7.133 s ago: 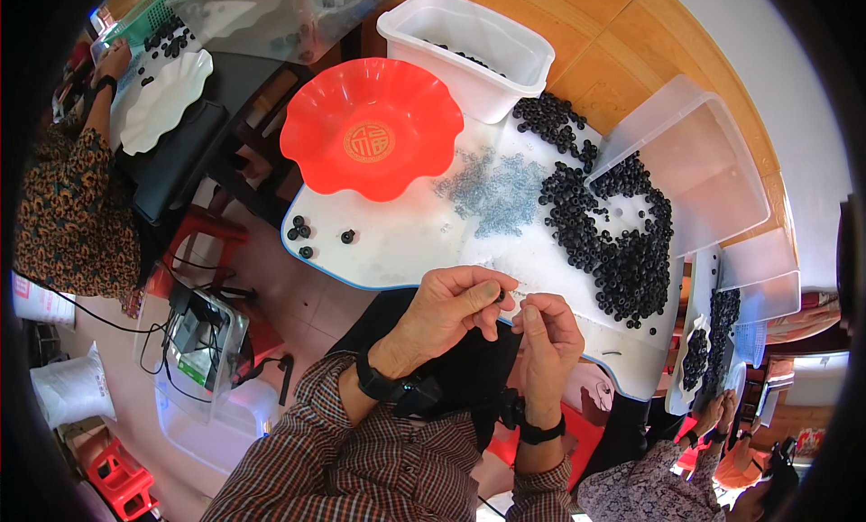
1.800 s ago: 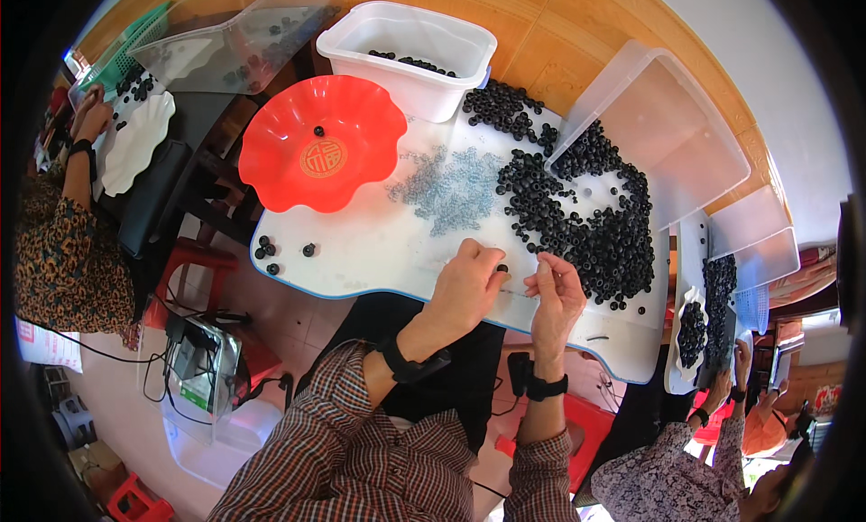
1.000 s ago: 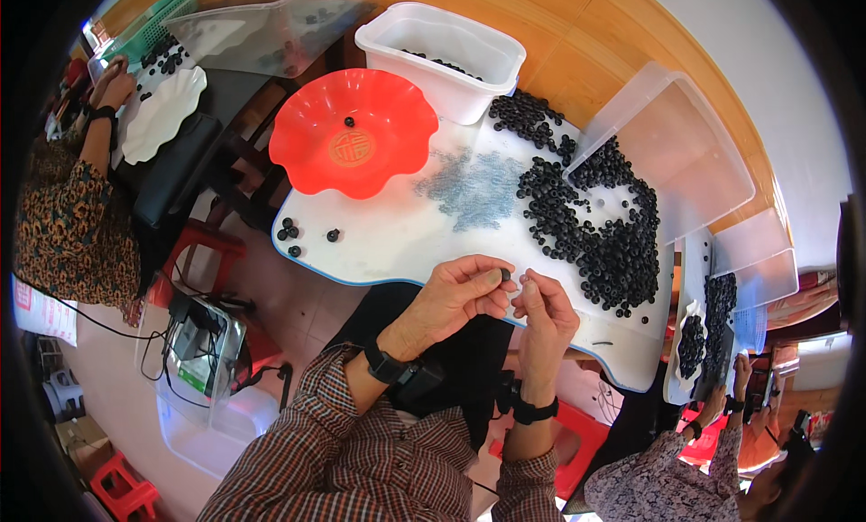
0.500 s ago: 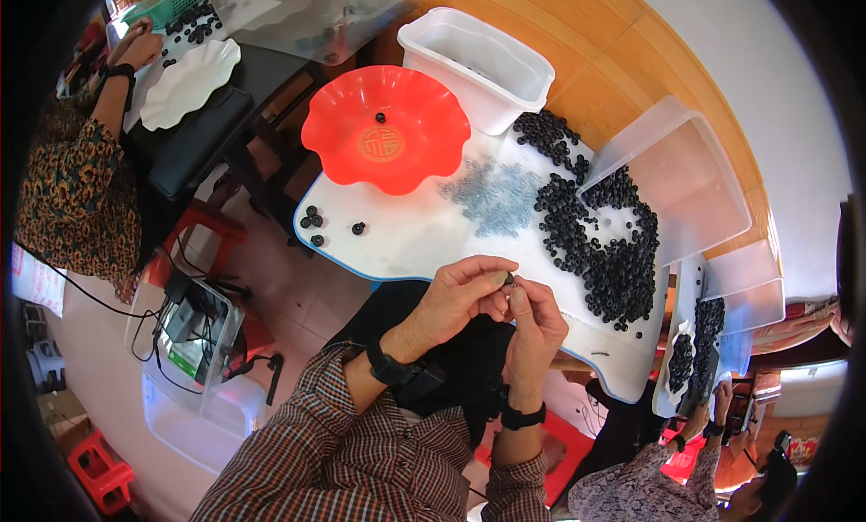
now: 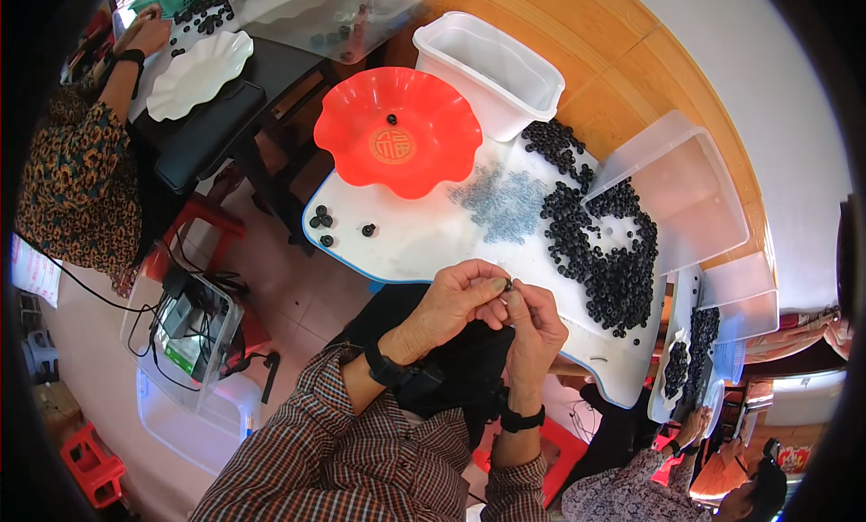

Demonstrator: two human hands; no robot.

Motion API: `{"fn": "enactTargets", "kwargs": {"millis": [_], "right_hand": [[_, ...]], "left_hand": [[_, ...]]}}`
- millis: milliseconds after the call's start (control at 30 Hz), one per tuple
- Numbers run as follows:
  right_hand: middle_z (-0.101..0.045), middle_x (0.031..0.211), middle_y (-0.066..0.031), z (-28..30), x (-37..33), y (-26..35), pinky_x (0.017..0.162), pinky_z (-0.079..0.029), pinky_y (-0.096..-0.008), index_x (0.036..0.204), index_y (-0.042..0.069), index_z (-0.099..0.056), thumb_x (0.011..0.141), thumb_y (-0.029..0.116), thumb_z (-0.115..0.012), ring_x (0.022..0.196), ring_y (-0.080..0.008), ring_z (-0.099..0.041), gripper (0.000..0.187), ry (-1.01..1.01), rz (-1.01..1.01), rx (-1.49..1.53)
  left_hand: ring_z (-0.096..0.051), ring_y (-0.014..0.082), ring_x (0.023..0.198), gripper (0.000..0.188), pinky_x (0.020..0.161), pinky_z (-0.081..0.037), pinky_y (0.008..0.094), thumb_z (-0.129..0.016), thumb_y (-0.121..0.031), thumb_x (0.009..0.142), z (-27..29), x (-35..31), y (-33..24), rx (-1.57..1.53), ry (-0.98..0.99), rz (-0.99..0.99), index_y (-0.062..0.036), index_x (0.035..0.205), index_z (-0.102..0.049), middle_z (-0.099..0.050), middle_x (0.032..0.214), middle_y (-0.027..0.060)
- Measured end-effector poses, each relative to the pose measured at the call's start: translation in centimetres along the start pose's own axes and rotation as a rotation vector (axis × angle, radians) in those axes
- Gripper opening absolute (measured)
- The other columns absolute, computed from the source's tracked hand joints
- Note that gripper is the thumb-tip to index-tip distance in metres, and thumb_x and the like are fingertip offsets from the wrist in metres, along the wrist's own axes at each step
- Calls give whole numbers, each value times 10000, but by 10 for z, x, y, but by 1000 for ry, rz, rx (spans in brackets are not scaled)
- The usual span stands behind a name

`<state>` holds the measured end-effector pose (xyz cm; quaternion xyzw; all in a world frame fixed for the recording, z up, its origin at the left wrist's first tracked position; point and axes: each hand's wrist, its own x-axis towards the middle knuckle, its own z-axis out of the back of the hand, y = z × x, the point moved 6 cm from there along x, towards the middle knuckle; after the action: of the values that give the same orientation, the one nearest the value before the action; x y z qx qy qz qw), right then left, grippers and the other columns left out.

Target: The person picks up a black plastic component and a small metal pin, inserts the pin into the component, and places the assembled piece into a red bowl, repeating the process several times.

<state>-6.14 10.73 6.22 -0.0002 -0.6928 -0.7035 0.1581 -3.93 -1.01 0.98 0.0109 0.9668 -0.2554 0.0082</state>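
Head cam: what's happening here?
A person holds both hands together over the near edge of a white table, left hand and right hand pinching a small black ring between the fingertips. A pile of black rings and a patch of small clear pieces lie on the table, beside a red scalloped bowl holding one ring.

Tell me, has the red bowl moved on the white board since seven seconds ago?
No. The red bowl sits beside the white tub, as before.

Pale tiled floor (image 5: 298,292), wood-panelled wall (image 5: 622,80), perhaps daylight.
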Motion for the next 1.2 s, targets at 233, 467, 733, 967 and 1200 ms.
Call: {"fn": "enactTargets", "kwargs": {"millis": [233, 467, 733, 967, 1200], "right_hand": [[-587, 995, -38, 0, 2, -3, 690, -475, -198, 1063, -1, -680, 875, -23, -663, 818, -81, -575, 190, 27, 44, -78], [-606, 973, -45, 5, 4, -10, 711, -485, -209, 1047, -25, -653, 873, -17, -670, 803, -86, -584, 174, 64, -62, -33], [-660, 856, -34, 6, 9, -19, 649, -467, -195, 1001, -14, -632, 881, 7, -670, 734, -68, -589, 128, 127, -284, 128], [-661, 846, -26, 6, 11, -20, 635, -463, -189, 987, -3, -632, 885, 28, -673, 731, -60, -591, 115, 116, -270, 118], [-663, 837, -29, 11, 21, -16, 623, -472, -194, 980, 1, -631, 889, 34, -666, 709, -67, -600, 102, 82, -266, 19]], "left_hand": [[-641, 118, 729, 197, 654, -574, 244, -581, -111, 963, 6, 2, 0, 59, -47, -21, 37, 1092, -588, -647, 907, 80], [-643, 121, 719, 186, 626, -566, 244, -571, -57, 954, 8, 2, 2, 172, -79, 30, 43, 1106, -611, -648, 866, 80], [-643, 122, 706, 185, 612, -568, 239, -571, -59, 954, 13, 4, 2, 203, -39, 92, 45, 1098, -623, -651, 864, 79], [-642, 123, 713, 189, 607, -571, 239, -574, -74, 955, 12, 5, 3, 142, -61, 89, 41, 1098, -622, -647, 860, 76], [-643, 119, 712, 213, 622, -570, 236, -554, -77, 967, 12, 6, 4, 22, -25, 92, 46, 1134, -601, -655, 892, 105]]}}
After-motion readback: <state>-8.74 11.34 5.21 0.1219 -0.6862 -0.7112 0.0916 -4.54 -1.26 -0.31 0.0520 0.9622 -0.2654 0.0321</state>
